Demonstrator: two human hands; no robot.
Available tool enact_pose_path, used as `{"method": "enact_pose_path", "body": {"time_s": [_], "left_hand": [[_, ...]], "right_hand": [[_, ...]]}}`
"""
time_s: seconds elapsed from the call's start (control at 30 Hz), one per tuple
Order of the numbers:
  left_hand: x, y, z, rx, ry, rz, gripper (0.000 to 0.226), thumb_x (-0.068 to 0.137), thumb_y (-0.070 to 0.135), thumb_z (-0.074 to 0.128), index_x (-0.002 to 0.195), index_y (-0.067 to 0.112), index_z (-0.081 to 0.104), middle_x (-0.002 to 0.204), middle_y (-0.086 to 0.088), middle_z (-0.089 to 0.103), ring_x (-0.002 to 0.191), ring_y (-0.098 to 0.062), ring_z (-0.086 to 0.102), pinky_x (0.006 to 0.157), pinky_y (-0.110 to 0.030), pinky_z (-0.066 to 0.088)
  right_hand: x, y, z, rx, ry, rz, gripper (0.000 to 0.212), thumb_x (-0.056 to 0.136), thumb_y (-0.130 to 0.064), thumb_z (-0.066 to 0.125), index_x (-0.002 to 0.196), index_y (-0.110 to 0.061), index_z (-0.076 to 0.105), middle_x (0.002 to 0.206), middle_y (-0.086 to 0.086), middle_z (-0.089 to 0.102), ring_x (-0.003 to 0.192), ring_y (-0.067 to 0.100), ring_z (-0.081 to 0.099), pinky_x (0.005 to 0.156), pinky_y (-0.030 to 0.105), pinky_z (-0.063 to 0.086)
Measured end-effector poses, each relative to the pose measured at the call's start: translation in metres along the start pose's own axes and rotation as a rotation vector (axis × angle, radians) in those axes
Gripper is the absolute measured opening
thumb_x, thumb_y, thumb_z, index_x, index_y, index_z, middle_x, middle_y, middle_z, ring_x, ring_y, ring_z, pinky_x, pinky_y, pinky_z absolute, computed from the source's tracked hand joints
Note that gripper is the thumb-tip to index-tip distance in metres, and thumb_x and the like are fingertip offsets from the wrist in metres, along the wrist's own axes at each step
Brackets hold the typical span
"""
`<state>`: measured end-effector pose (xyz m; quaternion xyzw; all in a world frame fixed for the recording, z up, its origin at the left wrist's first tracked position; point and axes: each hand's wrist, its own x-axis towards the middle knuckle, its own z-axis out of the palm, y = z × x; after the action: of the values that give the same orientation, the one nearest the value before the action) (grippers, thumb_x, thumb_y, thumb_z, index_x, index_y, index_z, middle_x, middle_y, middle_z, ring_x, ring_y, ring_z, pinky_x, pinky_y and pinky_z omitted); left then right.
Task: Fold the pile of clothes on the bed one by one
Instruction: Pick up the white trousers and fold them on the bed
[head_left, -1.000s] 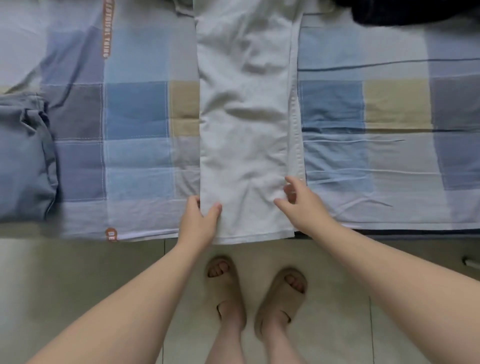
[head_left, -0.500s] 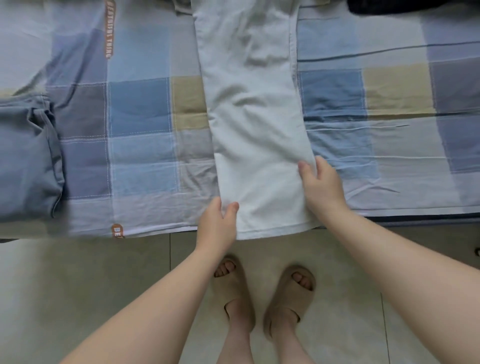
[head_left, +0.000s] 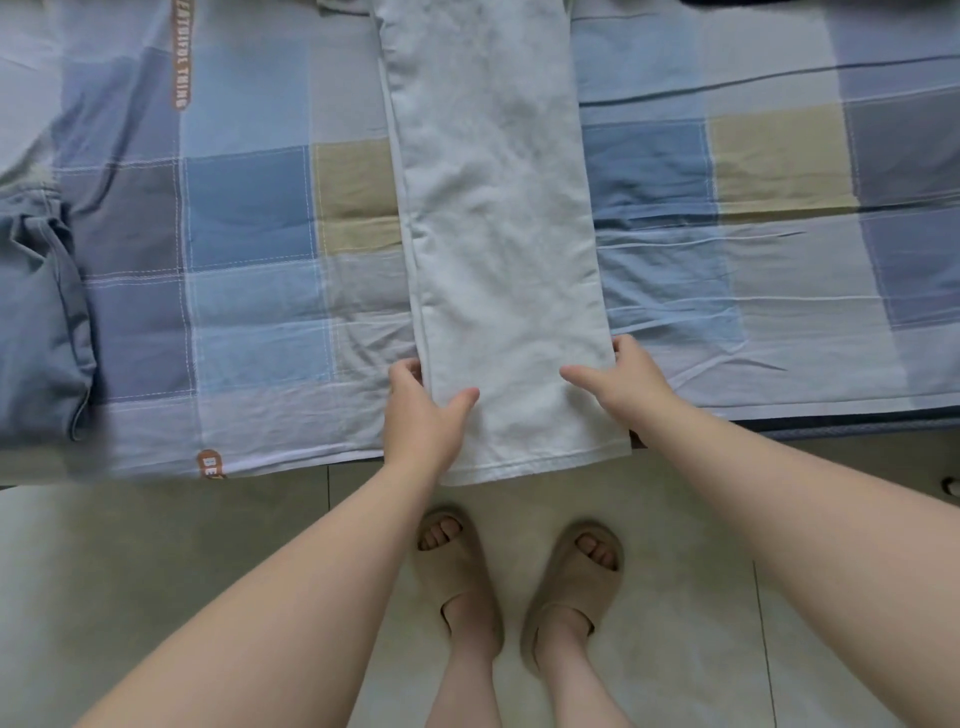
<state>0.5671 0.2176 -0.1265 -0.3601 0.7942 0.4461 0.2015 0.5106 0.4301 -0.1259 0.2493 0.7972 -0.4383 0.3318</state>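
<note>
Left hand (head_left: 421, 415) has moved up to the left edge of the white garment (head_left: 498, 234) and pinches it, thumb on top, fingers (head_left: 406, 368) curled under. Right hand (head_left: 623, 384) grips the right edge likewise. Garment lies lengthwise on the bed (head_left: 249, 208) — hem overhanging the near edge.
</note>
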Motion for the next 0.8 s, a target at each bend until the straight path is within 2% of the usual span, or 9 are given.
{"method": "enact_pose_path", "body": {"time_s": [0.1,0.17,0.27,0.37,0.47,0.53,0.6,0.73,0.8], "left_hand": [[-0.003,-0.006,0.001,-0.018,-0.112,-0.067,0.035,0.091,0.025,0.070,0.123,0.013,0.060,0.109,0.003,0.066,0.104,-0.022,0.064,0.091,-0.034,0.050],[-0.019,-0.004,-0.005,-0.051,-0.135,-0.110,0.026,0.096,0.020,0.062,0.121,0.010,0.064,0.105,0.000,0.066,0.103,-0.026,0.064,0.087,-0.032,0.048],[-0.053,0.010,-0.027,-0.134,-0.179,-0.157,0.028,0.098,0.016,0.059,0.124,0.009,0.065,0.105,-0.001,0.067,0.104,-0.026,0.065,0.092,-0.034,0.050],[-0.097,0.034,-0.063,-0.123,-0.222,-0.163,0.031,0.098,0.018,0.060,0.127,0.008,0.065,0.111,-0.003,0.068,0.107,-0.025,0.064,0.098,-0.036,0.051],[-0.148,0.059,-0.101,-0.111,-0.254,-0.164,0.033,0.099,0.018,0.060,0.129,0.005,0.064,0.110,-0.002,0.065,0.102,-0.023,0.061,0.090,-0.029,0.047],[-0.183,0.071,-0.125,-0.123,-0.258,-0.171,0.032,0.099,0.016,0.060,0.129,0.003,0.064,0.112,-0.005,0.066,0.104,-0.025,0.064,0.085,-0.028,0.046],[-0.217,0.078,-0.144,-0.160,-0.256,-0.183,0.031,0.099,0.014,0.061,0.126,0.001,0.064,0.116,-0.011,0.068,0.107,-0.030,0.066,0.082,-0.029,0.047],[-0.288,0.075,-0.169,-0.249,-0.275,-0.260,0.028,0.098,0.015,0.063,0.123,0.003,0.063,0.104,-0.009,0.065,0.082,-0.020,0.062,0.078,-0.031,0.049],[-0.321,0.063,-0.174,-0.236,-0.279,-0.272,0.022,0.097,0.017,0.064,0.117,0.007,0.063,0.098,-0.006,0.064,0.078,-0.018,0.060,0.076,-0.031,0.051]], "right_hand": [[-0.005,0.001,0.001,0.110,-0.120,0.078,0.028,0.085,-0.016,0.079,0.110,-0.012,0.069,0.106,0.006,0.073,0.085,0.019,0.069,0.082,0.033,0.055],[-0.019,0.006,-0.003,0.116,-0.101,0.093,0.024,0.087,-0.017,0.077,0.109,-0.011,0.071,0.108,0.008,0.074,0.088,0.021,0.070,0.087,0.034,0.055],[-0.063,0.002,-0.017,0.163,-0.071,0.109,0.030,0.092,-0.022,0.072,0.119,-0.010,0.069,0.112,0.005,0.072,0.096,0.022,0.069,0.095,0.038,0.053],[-0.122,-0.014,-0.034,0.235,-0.038,0.119,0.028,0.095,-0.019,0.068,0.122,-0.010,0.067,0.110,0.002,0.070,0.086,0.012,0.066,0.085,0.032,0.051],[-0.186,-0.033,-0.048,0.322,-0.021,0.153,0.020,0.095,-0.020,0.068,0.113,-0.014,0.066,0.104,0.002,0.071,0.081,0.013,0.064,0.072,0.030,0.050],[-0.229,-0.045,-0.056,0.361,-0.008,0.171,0.014,0.095,-0.022,0.068,0.106,-0.017,0.064,0.095,-0.001,0.068,0.075,0.014,0.061,0.063,0.027,0.044],[-0.267,-0.051,-0.062,0.385,0.011,0.173,0.013,0.094,-0.023,0.069,0.103,-0.017,0.063,0.092,0.000,0.067,0.073,0.015,0.059,0.062,0.027,0.041],[-0.337,-0.050,-0.075,0.398,0.022,0.153,0.016,0.094,-0.023,0.069,0.105,-0.014,0.063,0.091,0.001,0.065,0.074,0.016,0.058,0.066,0.028,0.043],[-0.370,-0.036,-0.079,0.390,0.006,0.148,0.015,0.094,-0.023,0.069,0.104,-0.013,0.063,0.091,0.001,0.064,0.076,0.016,0.058,0.068,0.030,0.045]]}}
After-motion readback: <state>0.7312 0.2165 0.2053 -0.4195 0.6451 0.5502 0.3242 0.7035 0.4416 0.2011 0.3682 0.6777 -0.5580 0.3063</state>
